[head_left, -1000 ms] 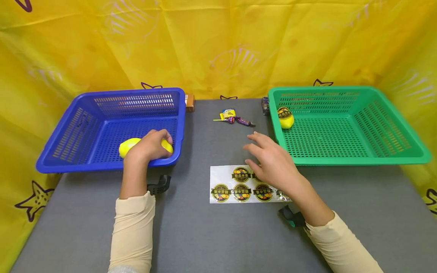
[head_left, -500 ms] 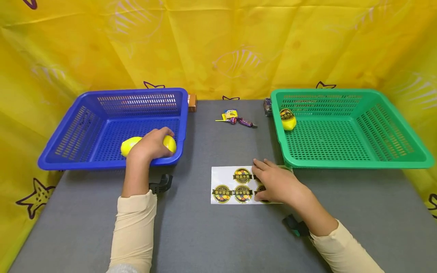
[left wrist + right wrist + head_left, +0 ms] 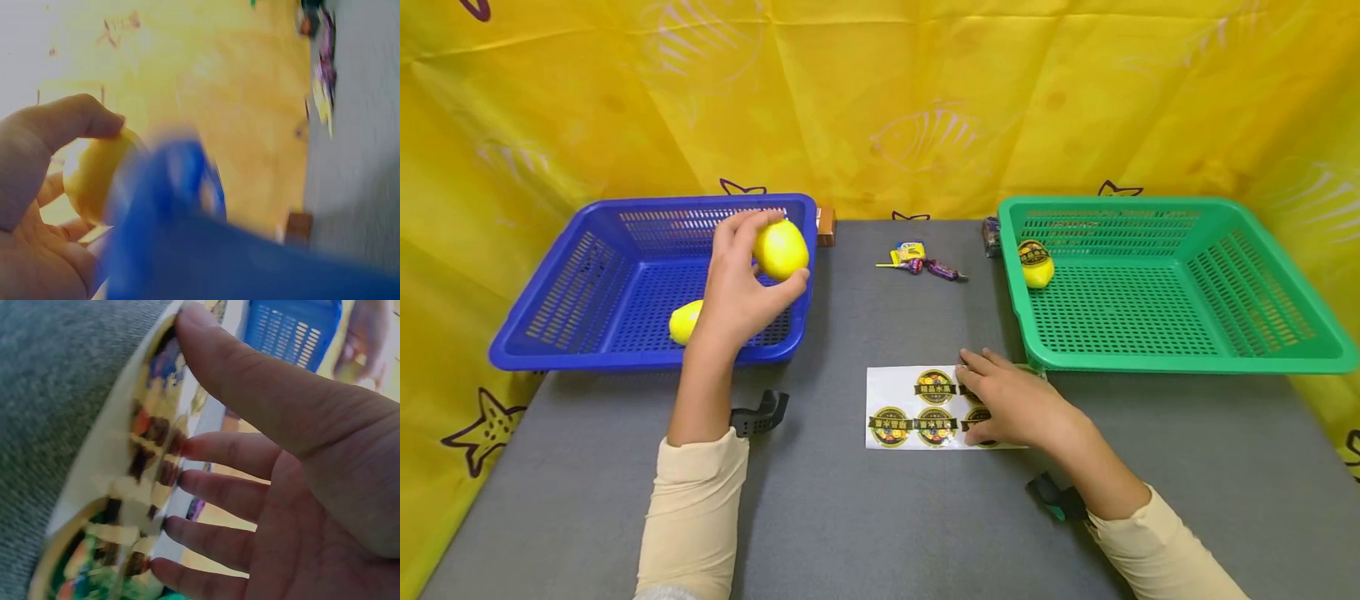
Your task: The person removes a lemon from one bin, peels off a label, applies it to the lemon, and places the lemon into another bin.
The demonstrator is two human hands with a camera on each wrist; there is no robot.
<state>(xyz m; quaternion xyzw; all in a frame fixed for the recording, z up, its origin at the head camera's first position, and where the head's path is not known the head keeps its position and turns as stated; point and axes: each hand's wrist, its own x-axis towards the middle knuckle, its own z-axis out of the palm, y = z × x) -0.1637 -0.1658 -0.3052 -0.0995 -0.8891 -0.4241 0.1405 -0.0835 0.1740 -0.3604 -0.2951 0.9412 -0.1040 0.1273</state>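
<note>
A: What's on the table [image 3: 850, 517], biggest things first?

B: Two baskets. The blue basket [image 3: 587, 283] at the left has one lemon [image 3: 684, 322] lying in it. The green basket [image 3: 1262, 333] at the right has a labelled lemon [image 3: 1036, 263] in its near-left corner, with a dark round sticker on top. Between them, near the front, lies the sticker sheet [image 3: 895, 408], with at least four round stickers showing.

A: So how far along does it look?

B: I'd judge one lemon stickered and put away, one in hand without a sticker that I can see, and one waiting in the blue basket.

A: And the hands?

B: The left hand [image 3: 737, 287] is raised over the blue basket's right wall, fingers curled round a yellow lemon [image 3: 781, 248]; the left wrist view shows the thumb [image 3: 69, 125] over its top. The right hand [image 3: 1011, 408] lies low on the sheet's right end. Its fingers [image 3: 219, 494] rest nearly straight against the stickers; whether one is pinched, I cannot tell.

A: Anything smaller?

B: A few wrapped sweets [image 3: 921, 258] at the table's far edge.
</note>
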